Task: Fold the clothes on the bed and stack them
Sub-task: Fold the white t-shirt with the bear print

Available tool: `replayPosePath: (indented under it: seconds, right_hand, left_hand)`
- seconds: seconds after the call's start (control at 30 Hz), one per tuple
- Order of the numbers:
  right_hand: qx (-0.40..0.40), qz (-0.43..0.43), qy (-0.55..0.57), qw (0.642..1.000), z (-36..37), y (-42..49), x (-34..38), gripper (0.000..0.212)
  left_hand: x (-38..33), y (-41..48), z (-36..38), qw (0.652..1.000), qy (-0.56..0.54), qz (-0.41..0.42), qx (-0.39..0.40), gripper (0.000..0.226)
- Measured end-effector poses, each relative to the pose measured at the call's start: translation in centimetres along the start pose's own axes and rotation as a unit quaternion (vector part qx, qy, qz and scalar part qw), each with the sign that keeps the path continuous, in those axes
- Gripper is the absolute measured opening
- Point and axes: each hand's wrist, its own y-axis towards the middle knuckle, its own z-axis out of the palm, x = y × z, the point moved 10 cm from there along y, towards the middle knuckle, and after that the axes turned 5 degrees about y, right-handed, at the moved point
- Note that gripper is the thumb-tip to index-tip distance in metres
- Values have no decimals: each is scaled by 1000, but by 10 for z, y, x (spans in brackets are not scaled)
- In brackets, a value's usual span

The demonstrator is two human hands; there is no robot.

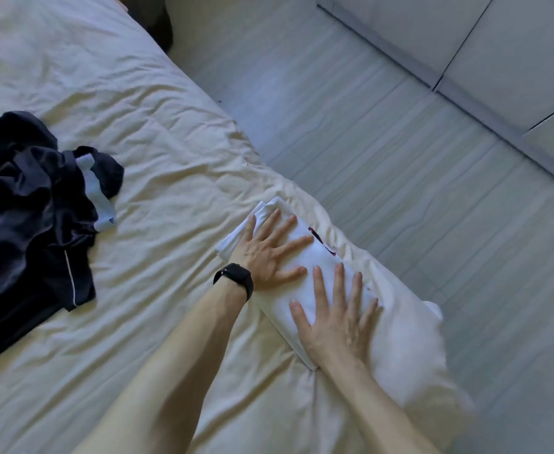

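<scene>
A folded white garment [321,257] with a small red and dark print lies near the right edge of the bed [157,132]. My left hand [269,247], a black watch on its wrist, presses flat on the garment's far end with fingers spread. My right hand [334,316] presses flat on its near end, fingers straight. A heap of dark navy clothes [30,217] with a pale blue piece [100,194] in it lies unfolded at the left of the bed.
The cream sheet is wrinkled between the heap and the white garment. The bed's edge runs diagonally just right of my hands, with pale tiled floor [384,142] beyond. White cabinet doors [515,54] stand at the upper right.
</scene>
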Motion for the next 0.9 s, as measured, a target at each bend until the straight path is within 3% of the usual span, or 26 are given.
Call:
replayPosePath:
  seconds: [0.07,0.13,0.33,0.5,0.63,0.9]
  right_hand:
    - [107,21,-20,994,-11,-9,-2,70]
    - [133,-4,-40,990,-46,-26,9,59]
    - [68,-212,-30,975,-185,-130,137,43]
    - [-34,-412,21,910,-264,-287,277,35]
    - [-46,-484,65,871,-269,-423,358,36]
    - [58,-594,34,802,-189,-622,465,36]
  left_hand:
    - [-2,-24,-25,1000,19,-20,7,65]
    - [3,-67,-58,997,1,-67,-23,61]
    - [27,-294,-130,957,-163,-207,-118,62]
    - [49,-539,-132,891,-229,-336,-200,55]
    - [45,-718,-101,850,-244,-404,-233,52]
    - [32,-970,-28,780,-241,-523,-245,50]
